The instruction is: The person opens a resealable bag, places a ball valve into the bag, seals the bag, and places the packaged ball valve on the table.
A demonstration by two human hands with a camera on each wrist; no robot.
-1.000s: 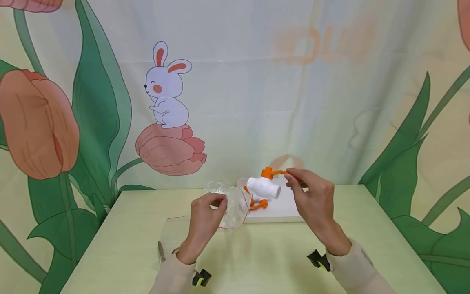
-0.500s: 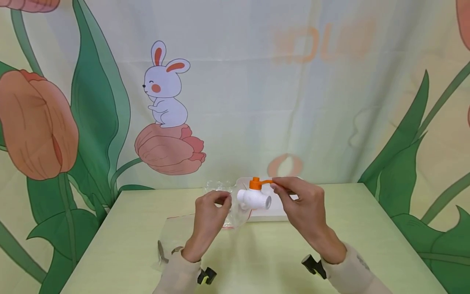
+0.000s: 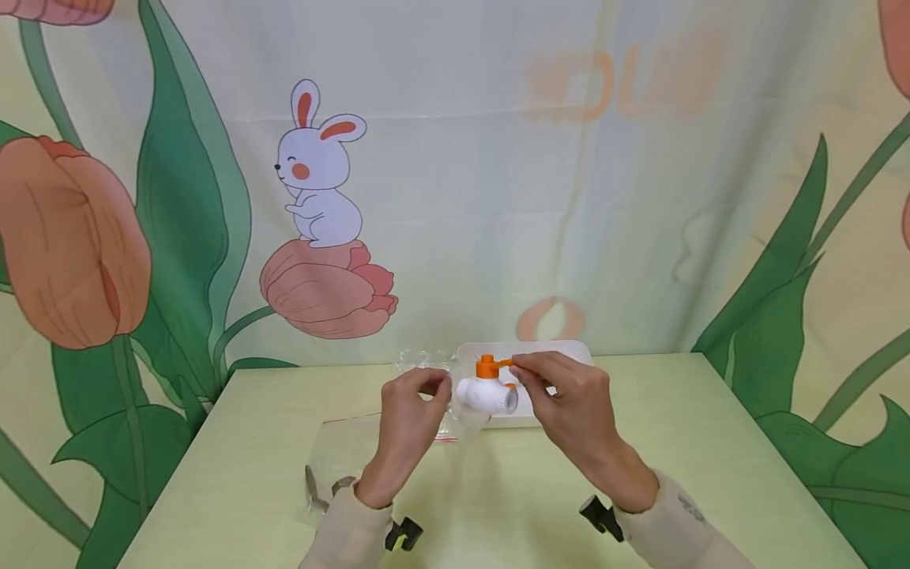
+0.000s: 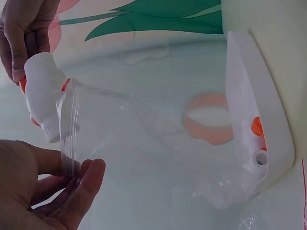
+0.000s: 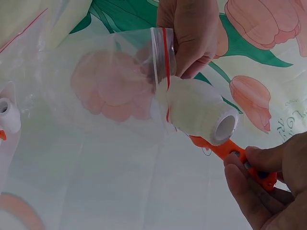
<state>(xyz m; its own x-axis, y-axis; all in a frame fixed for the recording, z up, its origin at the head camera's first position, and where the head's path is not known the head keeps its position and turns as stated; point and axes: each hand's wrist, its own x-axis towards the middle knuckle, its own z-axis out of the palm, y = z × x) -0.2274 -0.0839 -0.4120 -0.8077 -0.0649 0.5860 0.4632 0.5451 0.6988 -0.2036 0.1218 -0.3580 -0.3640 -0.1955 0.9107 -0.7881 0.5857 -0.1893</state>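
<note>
Out in front, the right grip pinches the orange handle of a white valve, its end right at the mouth of a clear bag; opposite, the left grip pinches that bag's edge. Beyond them, a white tray on the table carries another valve.

A white valve wore a bright orange handle beside a clear bag edged with a red stripe. The tray was white, the surface pale yellow-green, the sleeves beige. A pale backdrop carried orange-pink tulips, green leaves and a white rabbit with an orange cheek.
</note>
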